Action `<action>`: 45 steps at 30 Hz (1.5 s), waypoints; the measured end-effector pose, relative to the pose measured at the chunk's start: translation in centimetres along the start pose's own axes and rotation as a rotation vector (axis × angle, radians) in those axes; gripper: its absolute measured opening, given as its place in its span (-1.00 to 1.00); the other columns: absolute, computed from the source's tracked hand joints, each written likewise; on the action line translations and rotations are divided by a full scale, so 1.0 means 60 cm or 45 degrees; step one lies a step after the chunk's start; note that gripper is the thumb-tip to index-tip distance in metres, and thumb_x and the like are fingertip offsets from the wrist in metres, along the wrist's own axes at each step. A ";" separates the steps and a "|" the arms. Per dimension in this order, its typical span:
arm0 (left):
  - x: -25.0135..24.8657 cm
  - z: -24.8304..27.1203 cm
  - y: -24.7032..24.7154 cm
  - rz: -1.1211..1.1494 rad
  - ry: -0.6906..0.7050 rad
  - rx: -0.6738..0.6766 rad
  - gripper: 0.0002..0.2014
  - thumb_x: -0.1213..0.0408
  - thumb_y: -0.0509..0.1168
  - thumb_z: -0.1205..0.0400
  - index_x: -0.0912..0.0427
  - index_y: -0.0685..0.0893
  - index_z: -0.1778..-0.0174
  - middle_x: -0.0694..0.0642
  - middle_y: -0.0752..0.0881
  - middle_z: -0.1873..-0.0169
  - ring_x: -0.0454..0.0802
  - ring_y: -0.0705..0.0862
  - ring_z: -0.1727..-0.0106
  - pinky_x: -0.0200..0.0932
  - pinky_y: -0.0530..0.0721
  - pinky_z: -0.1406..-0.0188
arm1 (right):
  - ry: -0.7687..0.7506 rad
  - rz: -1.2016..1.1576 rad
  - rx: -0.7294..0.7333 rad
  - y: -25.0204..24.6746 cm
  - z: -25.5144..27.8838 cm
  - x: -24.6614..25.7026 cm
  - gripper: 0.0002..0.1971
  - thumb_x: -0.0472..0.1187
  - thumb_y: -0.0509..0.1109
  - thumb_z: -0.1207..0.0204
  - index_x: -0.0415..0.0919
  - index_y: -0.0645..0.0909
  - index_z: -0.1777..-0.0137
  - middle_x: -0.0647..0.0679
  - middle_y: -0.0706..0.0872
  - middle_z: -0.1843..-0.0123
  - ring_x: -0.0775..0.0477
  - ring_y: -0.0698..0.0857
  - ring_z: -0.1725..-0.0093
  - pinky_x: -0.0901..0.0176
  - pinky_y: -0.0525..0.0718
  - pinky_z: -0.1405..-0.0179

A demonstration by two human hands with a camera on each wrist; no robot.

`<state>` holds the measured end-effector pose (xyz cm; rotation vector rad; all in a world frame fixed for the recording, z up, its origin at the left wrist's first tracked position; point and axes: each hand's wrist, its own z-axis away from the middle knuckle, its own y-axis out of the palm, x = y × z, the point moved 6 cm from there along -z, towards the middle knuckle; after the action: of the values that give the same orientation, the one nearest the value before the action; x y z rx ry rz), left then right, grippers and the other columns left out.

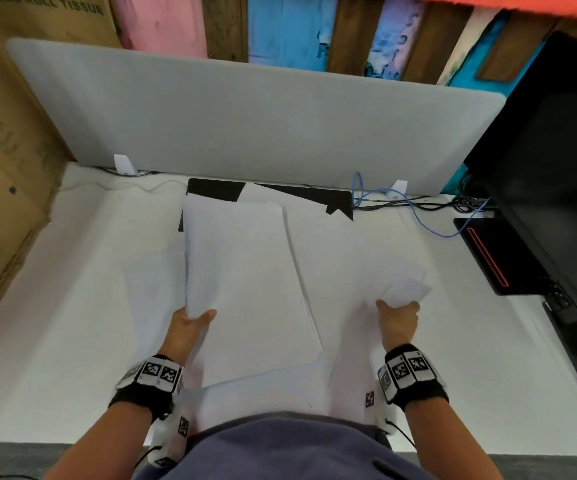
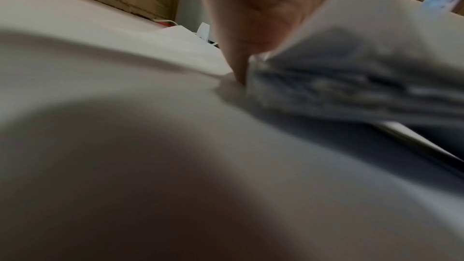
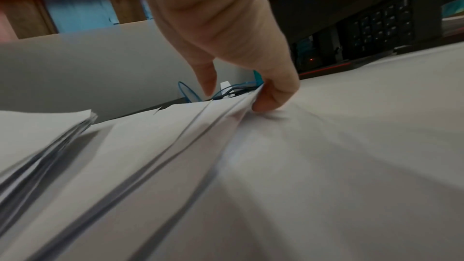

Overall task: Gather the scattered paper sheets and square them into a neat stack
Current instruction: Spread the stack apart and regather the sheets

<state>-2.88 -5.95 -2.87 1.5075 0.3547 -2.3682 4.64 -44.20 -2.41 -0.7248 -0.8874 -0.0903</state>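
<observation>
A thick stack of white paper sheets [image 1: 245, 278] is lifted at its left edge in the middle of the white table. My left hand [image 1: 193, 320] grips that stack's near left corner, thumb on top; the left wrist view shows the stack's fanned edge [image 2: 351, 86] against my fingers [image 2: 263, 17]. To the right lie looser white sheets [image 1: 345, 265] spread on the table. My right hand [image 1: 399, 315] pinches their right edge and lifts it; the right wrist view shows the fingers [image 3: 273, 94] curled round the bunched sheet edges [image 3: 238, 110]. One more sheet [image 1: 152, 282] lies flat at the left.
A grey divider panel [image 1: 245, 123] closes the back of the table [image 1: 72, 341]. A black mat [image 1: 314, 197] lies under the far sheets. Cardboard boxes [image 1: 3, 168] stand at the left. A black monitor [image 1: 553, 174] and its base [image 1: 487, 254] with cables [image 1: 418, 206] fill the right.
</observation>
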 end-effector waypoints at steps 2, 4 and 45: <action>-0.002 0.000 0.004 -0.002 -0.002 0.017 -0.71 0.51 0.27 -0.57 0.39 0.55 -0.23 0.00 0.66 0.23 -0.08 0.63 0.18 -0.10 0.52 -0.08 | -0.037 -0.083 -0.009 0.005 0.005 0.011 -0.19 -0.25 0.42 -0.47 -0.33 0.03 -0.60 -0.41 0.39 -0.50 -0.39 0.46 -0.44 -0.17 0.48 -0.40; -0.003 -0.002 0.003 0.001 0.002 0.015 -0.70 0.50 0.28 -0.57 0.39 0.56 -0.23 -0.02 0.67 0.23 -0.05 0.64 0.15 -0.10 0.49 -0.12 | -0.057 -0.245 0.003 0.012 0.014 0.026 -0.14 -0.30 0.43 -0.47 -0.23 -0.05 -0.63 -0.40 0.42 -0.48 -0.36 0.51 -0.40 -0.10 0.48 -0.36; -0.044 -0.018 0.031 0.079 0.008 0.037 -0.72 0.45 0.27 -0.59 0.36 0.57 -0.22 0.21 0.66 -0.03 0.06 0.67 0.10 -0.01 0.55 -0.18 | -0.304 -0.604 0.201 -0.048 0.041 0.143 -0.56 -0.45 0.35 -0.50 -0.47 0.44 -0.38 -0.33 0.59 -0.35 -0.11 0.58 -0.15 0.18 0.47 -0.17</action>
<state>-0.20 -6.94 -1.02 1.5173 0.2722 -2.3309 7.50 -43.03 6.44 -0.3699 -1.2694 -0.3563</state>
